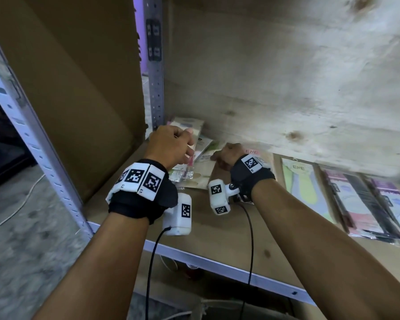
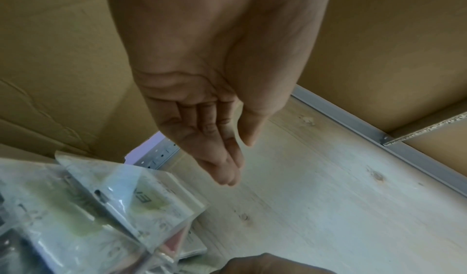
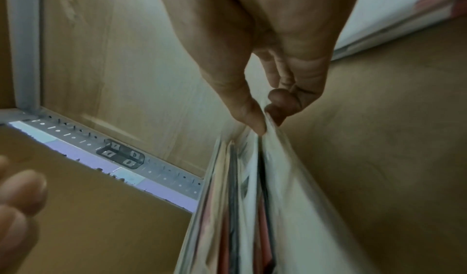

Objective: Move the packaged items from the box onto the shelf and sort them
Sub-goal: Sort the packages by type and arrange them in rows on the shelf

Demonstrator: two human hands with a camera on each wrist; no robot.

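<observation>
Shelf (image 1: 229,229) board: sorted row of flat packets (image 1: 346,199) laid out right of the hands, cardboard box (image 1: 79,93) wall standing at the left end. Right hand (image 3: 265,102) pinches a stack of packaged items (image 3: 252,198) by its top edge, thumb against fingertip, stack upright beside the box wall. Left hand (image 2: 215,134) is empty, fingers straight and relaxed, close to the stack. My call: support the stack with the left palm, peel one packet at a time, match it to its like in the row; slick wrappers may slip.
</observation>
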